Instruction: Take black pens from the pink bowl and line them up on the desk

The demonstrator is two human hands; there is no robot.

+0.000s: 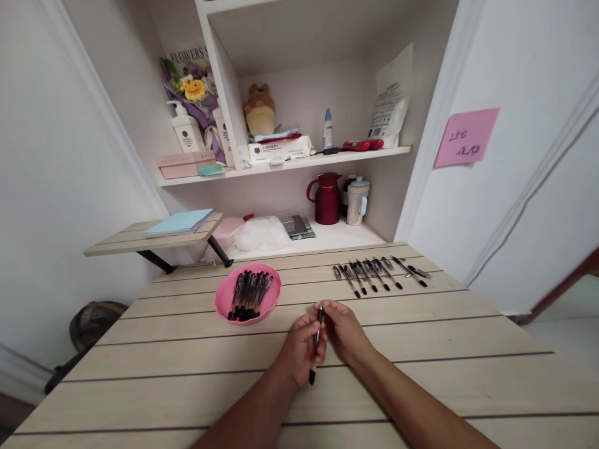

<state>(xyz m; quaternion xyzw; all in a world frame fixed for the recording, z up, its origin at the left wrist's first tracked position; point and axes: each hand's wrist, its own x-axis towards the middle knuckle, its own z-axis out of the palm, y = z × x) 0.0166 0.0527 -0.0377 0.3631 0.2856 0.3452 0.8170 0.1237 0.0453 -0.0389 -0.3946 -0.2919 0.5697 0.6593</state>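
My left hand [298, 348] is closed around a black pen [312, 376], which is held upright-slanted above the table, its dark end toward me. At the pen's upper tip, the fingers of my right hand [347, 330] are pinched together; what lies between them is partly hidden. To the left of my hands sits a pink scalloped bowl [221, 310] with several black pens [251, 293] piled in it. Farther right on the table, several uncapped pens [379, 277] lie side by side, with clear-and-black pen caps [337, 273] among them.
The slatted wooden table [224, 380] reaches back to a white shelf unit [299, 163]. A small raised shelf [116, 240] holding blue paper [180, 221] stands at back left. A red jug [327, 199], a cup [357, 202] and a white plastic bag [262, 234] stand behind the table.
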